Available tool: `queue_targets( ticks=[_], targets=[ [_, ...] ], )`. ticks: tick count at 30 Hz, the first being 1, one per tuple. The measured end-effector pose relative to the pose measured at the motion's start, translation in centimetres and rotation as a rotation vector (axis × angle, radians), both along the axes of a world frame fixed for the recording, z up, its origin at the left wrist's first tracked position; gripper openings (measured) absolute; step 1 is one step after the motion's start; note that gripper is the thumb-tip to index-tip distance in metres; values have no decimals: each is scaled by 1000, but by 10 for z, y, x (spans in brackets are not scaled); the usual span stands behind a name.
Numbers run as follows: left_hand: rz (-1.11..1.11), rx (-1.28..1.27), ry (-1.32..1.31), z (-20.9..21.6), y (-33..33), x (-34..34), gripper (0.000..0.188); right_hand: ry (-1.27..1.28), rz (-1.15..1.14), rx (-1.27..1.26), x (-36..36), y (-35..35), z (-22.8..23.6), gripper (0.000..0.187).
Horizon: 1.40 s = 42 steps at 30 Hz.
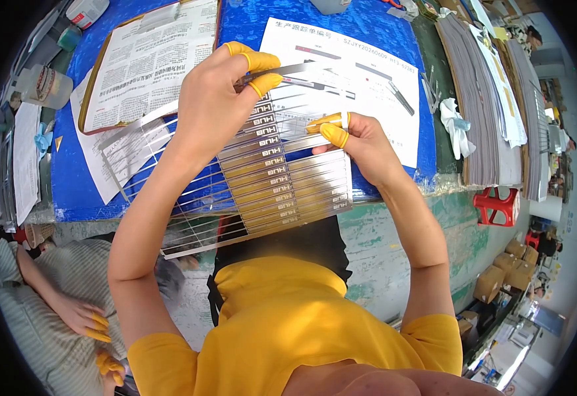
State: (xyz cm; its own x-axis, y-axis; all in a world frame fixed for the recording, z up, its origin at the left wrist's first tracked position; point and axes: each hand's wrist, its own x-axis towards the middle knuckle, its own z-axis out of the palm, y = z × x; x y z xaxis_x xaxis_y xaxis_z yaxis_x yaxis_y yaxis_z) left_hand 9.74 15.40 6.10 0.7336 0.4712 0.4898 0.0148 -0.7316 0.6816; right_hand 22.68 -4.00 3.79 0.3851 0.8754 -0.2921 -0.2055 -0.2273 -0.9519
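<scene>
A thin, slotted sheet (255,173) with rows of narrow strips and pale lettering is tilted over the near edge of the blue table. My left hand (219,92), with yellow finger cots, pinches a narrow metallic strip (296,68) above the sheet's far part. My right hand (361,140), also in yellow finger cots, is closed on the sheet's right edge near its far corner. Whether a loose strip is also between those fingers I cannot make out. A white printed sheet of paper (381,86) lies on the table beyond both hands.
A newspaper-lined tray (148,79) sits at the far left, near a translucent jar (49,87). Stacked grey sheets (467,99) and a white cloth (457,129) are at the right. Another person's hand (84,318) shows at lower left. A red stool (496,206) stands on the floor.
</scene>
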Motion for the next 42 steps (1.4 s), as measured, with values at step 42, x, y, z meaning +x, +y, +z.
queue_targets(
  ticks=[42],
  targets=[
    [3,-89,-11,-3,6,-4,19,-627,-335,187,43,11,-3,30]
  ],
)
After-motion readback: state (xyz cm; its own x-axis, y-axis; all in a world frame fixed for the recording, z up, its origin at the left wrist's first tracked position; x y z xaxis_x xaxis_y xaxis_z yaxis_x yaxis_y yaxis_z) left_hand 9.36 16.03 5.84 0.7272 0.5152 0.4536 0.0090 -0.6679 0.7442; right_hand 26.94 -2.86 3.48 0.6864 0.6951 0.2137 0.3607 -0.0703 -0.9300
